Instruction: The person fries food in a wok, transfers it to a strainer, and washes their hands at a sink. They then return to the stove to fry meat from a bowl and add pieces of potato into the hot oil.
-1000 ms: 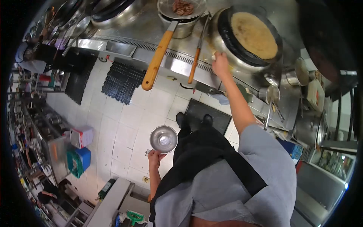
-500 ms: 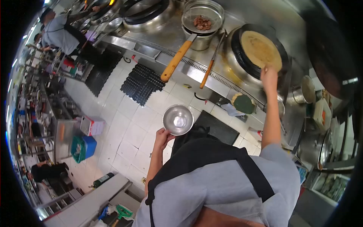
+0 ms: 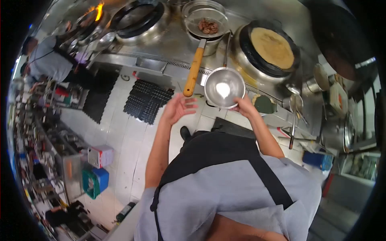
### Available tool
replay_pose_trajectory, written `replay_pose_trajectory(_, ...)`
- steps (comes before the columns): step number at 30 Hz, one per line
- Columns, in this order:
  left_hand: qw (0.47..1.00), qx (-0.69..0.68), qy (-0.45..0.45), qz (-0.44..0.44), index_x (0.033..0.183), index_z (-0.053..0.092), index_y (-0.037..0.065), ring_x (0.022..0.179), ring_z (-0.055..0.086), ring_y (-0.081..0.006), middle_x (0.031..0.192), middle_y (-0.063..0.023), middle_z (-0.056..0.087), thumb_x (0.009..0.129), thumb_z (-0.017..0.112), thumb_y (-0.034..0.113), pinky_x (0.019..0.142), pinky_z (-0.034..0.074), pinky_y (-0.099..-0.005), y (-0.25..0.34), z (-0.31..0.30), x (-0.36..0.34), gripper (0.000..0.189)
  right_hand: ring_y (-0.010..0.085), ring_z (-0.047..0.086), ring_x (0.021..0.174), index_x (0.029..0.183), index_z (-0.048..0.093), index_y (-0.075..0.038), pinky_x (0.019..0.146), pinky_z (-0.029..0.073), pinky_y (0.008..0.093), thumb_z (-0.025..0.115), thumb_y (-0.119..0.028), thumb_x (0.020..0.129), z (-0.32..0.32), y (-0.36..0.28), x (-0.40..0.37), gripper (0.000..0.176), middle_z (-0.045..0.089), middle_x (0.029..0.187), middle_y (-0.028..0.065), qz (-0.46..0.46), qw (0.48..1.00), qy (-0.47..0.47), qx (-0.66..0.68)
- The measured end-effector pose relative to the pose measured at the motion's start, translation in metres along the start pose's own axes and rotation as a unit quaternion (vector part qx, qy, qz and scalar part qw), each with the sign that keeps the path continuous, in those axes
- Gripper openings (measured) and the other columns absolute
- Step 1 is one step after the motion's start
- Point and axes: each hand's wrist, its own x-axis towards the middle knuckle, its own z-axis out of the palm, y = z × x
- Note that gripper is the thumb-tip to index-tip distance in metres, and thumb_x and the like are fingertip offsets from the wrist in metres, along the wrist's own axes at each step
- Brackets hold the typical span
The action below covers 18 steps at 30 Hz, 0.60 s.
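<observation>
My right hand [image 3: 244, 107] grips the rim of a small steel bowl [image 3: 224, 87], held in front of the stove counter. My left hand [image 3: 178, 107] hovers open just left of the bowl, fingers spread, holding nothing. Beyond the bowl sits a black wok [image 3: 268, 50] with a flat yellow pancake [image 3: 272, 47] in it. A wire strainer [image 3: 205, 22] with brown meat pieces rests over a pot, its long wooden handle [image 3: 194, 71] pointing toward me. A thin ladle handle [image 3: 226, 49] runs behind the bowl.
A second wok [image 3: 138, 18] stands to the left, with flames [image 3: 97, 9] further left where another person [image 3: 48, 60] in grey works. Black floor mats [image 3: 146, 100] lie on the tiled floor. Pots and containers [image 3: 321, 80] crowd the right counter. Shelving [image 3: 44, 136] lines the left side.
The bowl passed from my left hand to my right hand and rose toward the stove. My right hand came back from the wok's edge. My left hand let go and opened.
</observation>
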Motion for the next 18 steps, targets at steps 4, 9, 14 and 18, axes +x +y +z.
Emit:
replay_pose_trajectory(4, 0.996, -0.054, -0.065, -0.01, 0.128, 0.046, 0.003, 0.094, 0.063, -0.0313, 0.115, -0.021, 0.059, 0.098, 0.045, 0.036, 0.078, 0.055, -0.0453, 0.059, 0.023, 0.044, 0.045, 0.0362, 0.063, 0.094, 0.132, 0.04, 0.002, 0.071, 0.056, 0.0434, 0.048, 0.008, 0.077, 0.031, -0.05, 0.008, 0.056, 0.057, 0.11, 0.0245, -0.184, 0.953, 0.148, -0.192)
replay_pose_trajectory(9, 0.994, 0.102, -0.006, 0.029, 0.095, 0.047, 0.004, 0.052, 0.052, -0.014, 0.073, -0.0068, 0.054, 0.088, 0.057, 0.009, 0.044, 0.045, -0.03, 0.086, 0.038, 0.074, 0.013, 0.042, 0.053, 0.112, 0.133, 0.044, 0.001, 0.098, 0.041, 0.0434, 0.045, 0.009, 0.072, 0.063, -0.11, 0.019, 0.062, 0.055, 0.117, 0.0262, -0.415, 0.699, 0.323, -0.484)
replay_pose_trajectory(14, 0.972, 0.221, -0.028, 0.074, 0.106, 0.046, 0.0, 0.046, 0.05, -0.0134, 0.069, -0.0052, 0.051, 0.086, 0.056, 0.006, 0.041, 0.041, -0.0277, 0.128, 0.032, 0.037, 0.024, 0.0452, 0.052, 0.105, 0.14, 0.036, -0.003, 0.093, 0.043, 0.0458, 0.049, 0.005, 0.075, 0.085, -0.213, 0.063, 0.067, 0.05, 0.118, 0.0288, -0.48, 0.648, 0.403, -0.432)
replay_pose_trajectory(18, 0.931, 0.345, 0.004, 0.117, 0.132, 0.035, 0.0, 0.047, 0.049, -0.0119, 0.078, -0.0052, 0.05, 0.086, 0.053, 0.001, 0.041, 0.04, -0.0273, 0.153, 0.032, 0.011, 0.05, 0.0488, 0.05, 0.105, 0.143, 0.026, -0.002, 0.093, 0.042, 0.0469, 0.051, 0.002, 0.077, 0.107, -0.28, 0.139, 0.071, 0.043, 0.122, 0.0343, -0.481, 0.669, 0.468, -0.319)
